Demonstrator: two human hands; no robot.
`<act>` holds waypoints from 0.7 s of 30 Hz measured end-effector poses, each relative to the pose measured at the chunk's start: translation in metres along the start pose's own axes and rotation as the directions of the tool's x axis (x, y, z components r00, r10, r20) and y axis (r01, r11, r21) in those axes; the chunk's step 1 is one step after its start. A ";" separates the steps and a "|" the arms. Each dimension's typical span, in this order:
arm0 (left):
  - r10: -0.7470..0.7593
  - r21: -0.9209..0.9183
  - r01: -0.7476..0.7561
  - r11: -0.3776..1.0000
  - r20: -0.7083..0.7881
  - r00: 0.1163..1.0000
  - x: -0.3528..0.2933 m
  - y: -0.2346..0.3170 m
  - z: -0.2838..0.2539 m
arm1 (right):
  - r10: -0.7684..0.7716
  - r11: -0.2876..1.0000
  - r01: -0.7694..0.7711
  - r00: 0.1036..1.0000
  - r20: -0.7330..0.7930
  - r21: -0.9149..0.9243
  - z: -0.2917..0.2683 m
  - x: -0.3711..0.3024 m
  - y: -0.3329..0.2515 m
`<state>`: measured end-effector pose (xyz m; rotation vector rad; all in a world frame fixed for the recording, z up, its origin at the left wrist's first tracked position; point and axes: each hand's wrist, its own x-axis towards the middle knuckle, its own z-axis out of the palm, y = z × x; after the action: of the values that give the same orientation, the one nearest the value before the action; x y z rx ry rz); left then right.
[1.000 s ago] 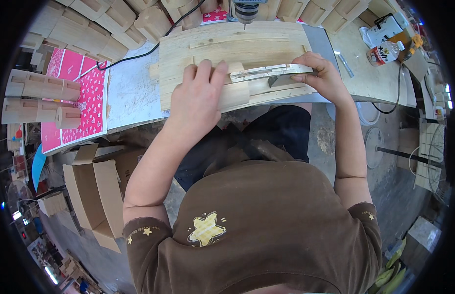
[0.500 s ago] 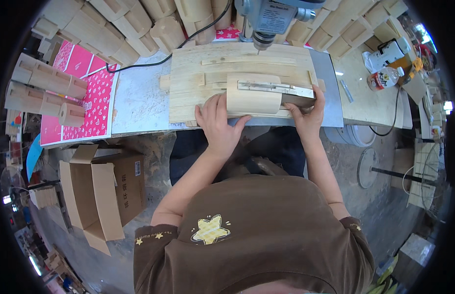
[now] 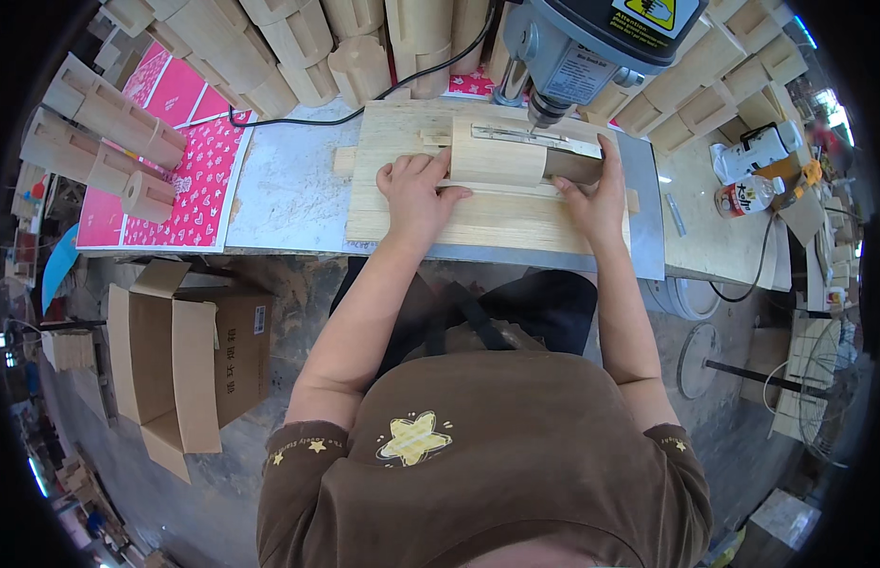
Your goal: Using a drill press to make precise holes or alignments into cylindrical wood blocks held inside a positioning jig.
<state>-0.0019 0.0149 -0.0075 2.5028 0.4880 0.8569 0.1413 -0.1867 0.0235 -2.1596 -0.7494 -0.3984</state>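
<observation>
Both hands press a pale wooden block [image 3: 497, 151] lying on the plywood board [image 3: 478, 218] near the workbench's far edge, under the drill press [image 3: 577, 43]. Left hand [image 3: 416, 194] fingers curl against its left end; right hand [image 3: 596, 199] fingers, spread, flank its right end.

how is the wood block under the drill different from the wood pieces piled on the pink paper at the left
The wood block lies flat on the plywood board, pinned by the left hand and right hand; the piled wood pieces sit loose and untouched. The block shows a smooth rounded face; the piled pieces show notched profiles. Both are pale, unfinished wood.
</observation>
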 end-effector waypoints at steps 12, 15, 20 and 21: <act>-0.004 0.012 0.004 1.000 0.014 1.000 0.001 0.000 -0.001 | -0.234 0.961 0.258 0.563 -0.793 -0.101 -0.105 0.201 -0.127; -0.012 0.007 0.012 1.000 0.033 0.999 0.003 0.004 -0.002 | -0.109 0.987 0.132 0.968 0.227 -0.087 -0.120 0.213 -0.115; -0.019 0.046 0.018 0.999 0.013 1.000 -0.001 0.000 -0.002 | -0.194 0.811 0.165 0.981 0.008 -0.561 -0.132 0.141 -0.132; -0.014 0.043 0.014 0.999 0.016 1.000 -0.001 -0.001 -0.004 | -0.175 0.854 0.126 0.983 -0.052 -0.505 -0.128 0.115 -0.135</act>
<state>-0.0054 0.0157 -0.0059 2.5397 0.5229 0.8290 0.1409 -0.1739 0.2415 -2.5446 -0.8312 -0.8550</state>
